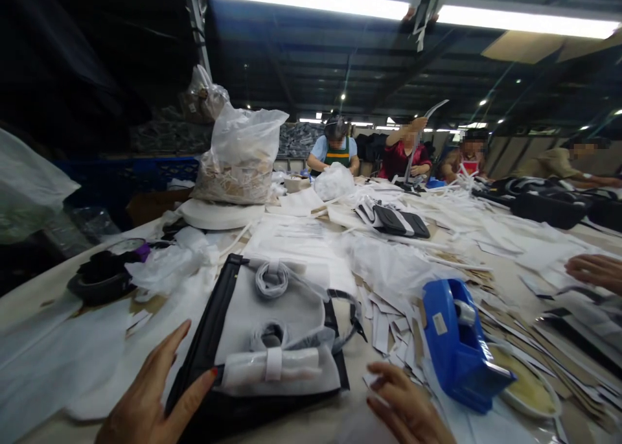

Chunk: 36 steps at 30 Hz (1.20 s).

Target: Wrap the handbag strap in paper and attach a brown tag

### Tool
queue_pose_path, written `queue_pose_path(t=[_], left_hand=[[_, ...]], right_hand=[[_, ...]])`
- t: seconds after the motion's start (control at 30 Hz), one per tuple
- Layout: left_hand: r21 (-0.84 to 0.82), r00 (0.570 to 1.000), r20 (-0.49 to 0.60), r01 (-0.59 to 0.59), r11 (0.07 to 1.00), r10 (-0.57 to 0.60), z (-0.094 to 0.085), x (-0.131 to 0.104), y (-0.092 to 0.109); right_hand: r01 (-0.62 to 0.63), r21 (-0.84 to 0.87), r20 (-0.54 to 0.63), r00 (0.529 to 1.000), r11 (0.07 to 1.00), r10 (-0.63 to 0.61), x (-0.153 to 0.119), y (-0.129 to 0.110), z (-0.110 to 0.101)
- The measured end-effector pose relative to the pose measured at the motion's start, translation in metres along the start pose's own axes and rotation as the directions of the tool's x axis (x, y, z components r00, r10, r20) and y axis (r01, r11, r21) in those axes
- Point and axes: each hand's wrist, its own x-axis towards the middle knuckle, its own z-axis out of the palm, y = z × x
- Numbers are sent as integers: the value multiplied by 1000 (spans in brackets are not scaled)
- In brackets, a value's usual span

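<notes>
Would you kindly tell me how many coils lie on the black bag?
2: one coil at the far end of the black bag, a second coil beyond the wrapped roll; more may be hidden.

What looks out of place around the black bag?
The loose white strips look untidy: they lie scattered at angles between the black bag and the blue tape dispenser, not stacked. I see no clear damage.

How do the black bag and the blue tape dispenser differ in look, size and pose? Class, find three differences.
Look: the black bag has dark edges around pale wrapping, while the tape dispenser is blue with a pale label.
Size: the bag covers more of the table than the dispenser.
Pose: the bag lies broad and flat; the dispenser rises as a compact block.
Shared: both rest on the cluttered table.
</notes>
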Motion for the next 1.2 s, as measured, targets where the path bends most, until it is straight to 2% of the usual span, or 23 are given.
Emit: queue_pose_path(t=[0.07, 0.13, 0.27, 0.37, 0.47, 0.53, 0.6, 0.67, 0.73, 0.77, 0.8, 0.83, 0.9, 0.93, 0.97, 1.0, 1.03, 1.13, 1.17, 1.2], left_hand=[[-48, 993, 24, 115, 992, -114, 9, -15, 0], [-80, 992, 55, 118, 990, -114, 12, -16, 0], [-69, 996, 84, 26, 997, -21, -1, 8, -20], [-30, 987, 161, -10, 1000, 14, -16, 37, -43], [23, 983, 162, -88, 996, 83, -20, 69, -54], [80, 974, 125, -199, 977, 188, -17, 92, -53], [176, 961, 86, -273, 946, 261, -13, 112, -47], [269, 958, 47, -285, 920, 283, -12, 121, -37], [330, 942, -49, -300, 895, 333, -14, 112, -25], [353, 914, -106, -333, 874, 391, -14, 101, -18], [383, 848, -180, -407, 829, 499, -13, 84, -10], [407, 736, -212, -531, 743, 643, -9, 65, -3], [343, 585, -113, -736, 584, 803, 8, 23, 11], [253, 522, -63, -816, 520, 850, 21, 4, 17], [184, 483, 4, -861, 474, 876, 37, -13, 22], [139, 492, 61, -866, 481, 868, 54, -27, 27], [91, 520, 65, -853, 514, 851, 72, -36, 31], [-28, 756, 116, -646, 763, 644, 116, -48, 43], [-72, 815, 138, -559, 826, 563, 126, -48, 46], [-115, 853, 160, -483, 868, 496, 133, -47, 48]], right_hand=[[-37, -144, -38, 999, 989, 32, 14, 11, -14], [-2, -249, 30, 999, 969, 9, 36, 15, -19], [162, -288, 192, 975, 944, -109, 70, 10, -19], [219, -235, 261, 953, 947, -156, 67, 0, -17], [141, -123, 310, 946, 982, -97, 46, -14, -14], [39, 40, 362, 931, 998, -51, 33, -23, -7], [-30, 227, 393, 917, 973, -64, 23, -31, 5], [-42, 384, 367, 924, 922, -111, 17, -33, 21], [-42, 512, 316, 938, 858, -142, 12, -31, 36], [-47, 577, 297, 942, 815, -156, 11, -29, 42], [-70, 646, 284, 947, 760, -153, 9, -28, 46], [-117, 717, 281, 951, 687, -131, 8, -26, 49], [-252, 834, 301, 953, 491, -22, 8, -25, 50], [-316, 867, 323, 945, 385, 47, 8, -25, 49], [-365, 885, 347, 931, 290, 113, 8, -26, 47], [-395, 892, 366, 916, 219, 164, 9, -27, 44], [-408, 896, 375, 906, 174, 195, 9, -29, 42], [-412, 906, 379, 891, 94, 250, 9, -33, 37], [-408, 910, 377, 887, 72, 267, 8, -34, 37], [-404, 913, 374, 883, 53, 284, 7, -34, 36]])
